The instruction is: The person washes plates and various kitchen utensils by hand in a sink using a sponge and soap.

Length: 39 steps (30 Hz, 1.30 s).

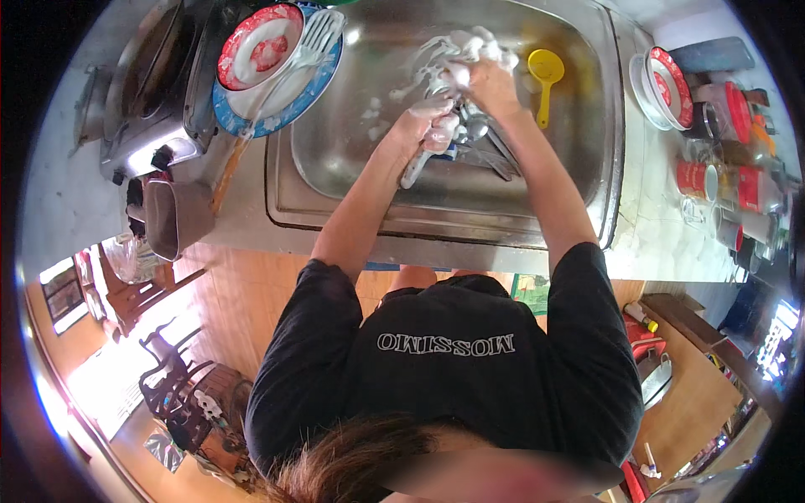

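In the stainless steel sink, my left hand is closed around soapy metal cutlery, with a pale handle sticking out below it. My right hand, covered in white suds, is against the upper part of the same bunch; what its fingers grip is hidden by foam. Spoon bowls show between the two hands. More cutlery lies on the sink floor just under my hands, beside a small blue item. A yellow plastic scoop rests to the right of my right hand.
Left of the sink, a red-rimmed bowl and a slotted turner sit on a blue-rimmed plate. A gas stove and a grey container stand farther left. Red-patterned dishes, cups and jars crowd the right counter.
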Tool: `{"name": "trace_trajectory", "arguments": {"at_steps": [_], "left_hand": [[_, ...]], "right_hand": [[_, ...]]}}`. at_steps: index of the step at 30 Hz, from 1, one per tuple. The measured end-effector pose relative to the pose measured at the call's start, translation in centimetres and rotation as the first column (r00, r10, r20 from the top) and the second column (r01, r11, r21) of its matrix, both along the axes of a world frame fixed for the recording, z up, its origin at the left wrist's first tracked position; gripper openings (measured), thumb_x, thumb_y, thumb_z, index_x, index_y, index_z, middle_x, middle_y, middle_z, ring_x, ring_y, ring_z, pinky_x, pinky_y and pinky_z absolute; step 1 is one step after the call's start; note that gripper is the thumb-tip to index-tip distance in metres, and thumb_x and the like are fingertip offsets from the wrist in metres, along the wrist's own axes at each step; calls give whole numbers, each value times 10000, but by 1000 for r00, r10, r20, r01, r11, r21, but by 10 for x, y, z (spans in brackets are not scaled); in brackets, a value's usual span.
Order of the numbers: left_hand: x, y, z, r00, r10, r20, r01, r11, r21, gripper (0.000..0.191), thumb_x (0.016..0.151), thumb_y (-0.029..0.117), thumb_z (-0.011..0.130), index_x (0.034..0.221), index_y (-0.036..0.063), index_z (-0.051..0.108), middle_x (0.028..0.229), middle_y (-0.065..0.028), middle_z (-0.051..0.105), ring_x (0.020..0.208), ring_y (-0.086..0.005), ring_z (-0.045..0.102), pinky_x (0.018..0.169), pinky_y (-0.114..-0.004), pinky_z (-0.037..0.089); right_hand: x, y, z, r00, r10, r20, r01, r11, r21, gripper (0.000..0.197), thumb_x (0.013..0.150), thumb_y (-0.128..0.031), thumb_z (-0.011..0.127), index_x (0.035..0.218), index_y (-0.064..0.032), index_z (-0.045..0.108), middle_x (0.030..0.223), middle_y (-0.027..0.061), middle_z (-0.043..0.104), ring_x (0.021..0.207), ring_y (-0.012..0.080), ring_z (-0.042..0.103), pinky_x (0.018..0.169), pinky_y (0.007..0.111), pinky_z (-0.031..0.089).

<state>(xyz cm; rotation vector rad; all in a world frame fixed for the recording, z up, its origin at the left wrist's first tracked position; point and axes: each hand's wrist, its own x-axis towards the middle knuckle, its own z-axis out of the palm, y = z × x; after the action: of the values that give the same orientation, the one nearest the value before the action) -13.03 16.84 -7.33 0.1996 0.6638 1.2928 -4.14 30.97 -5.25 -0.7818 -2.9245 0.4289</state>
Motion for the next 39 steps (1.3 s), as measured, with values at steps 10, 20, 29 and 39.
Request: {"name": "trace_trajectory", "arguments": {"at_steps": [10, 20, 29, 39], "left_hand": [[-4, -2, -15, 993, 65, 96, -82, 979, 187, 53, 869, 192, 458, 879, 155, 420, 538, 30, 326, 369, -76, 305, 299, -224, 220], [-21, -19, -4, 971, 222, 88, -226, 973, 43, 83, 867, 211, 482, 853, 152, 425, 560, 26, 387, 360, -76, 316, 314, -226, 234], [2, 1, 31, 991, 125, -48, -124, 992, 15, 93, 850, 220, 482, 833, 146, 429, 506, 26, 329, 358, -64, 268, 330, -217, 204], [-8, -21, 24, 992, 123, -11, -123, 991, -54, 132, 870, 235, 443, 802, 125, 415, 533, 56, 311, 365, -44, 266, 311, -203, 225]], "right_hand": [[-51, 16, -18, 656, -242, -715, 273, 959, -74, 246, 777, -320, 618, 904, -110, 607, 814, 167, 594, 710, 323, 568, 630, 374, 478], [-51, -5, -18, 734, -479, -483, 130, 796, -592, 280, 730, -160, 693, 952, -22, 593, 775, 80, 636, 697, 129, 590, 610, 270, 485], [-36, 49, 14, 562, -461, -687, 59, 850, -523, 300, 724, -267, 703, 868, -31, 587, 743, 31, 609, 653, 115, 543, 592, 254, 437], [-26, -10, 9, 585, -745, -321, -143, 295, -945, 279, 745, -137, 657, 934, 42, 557, 822, 111, 599, 644, 181, 588, 497, 306, 504]]}}
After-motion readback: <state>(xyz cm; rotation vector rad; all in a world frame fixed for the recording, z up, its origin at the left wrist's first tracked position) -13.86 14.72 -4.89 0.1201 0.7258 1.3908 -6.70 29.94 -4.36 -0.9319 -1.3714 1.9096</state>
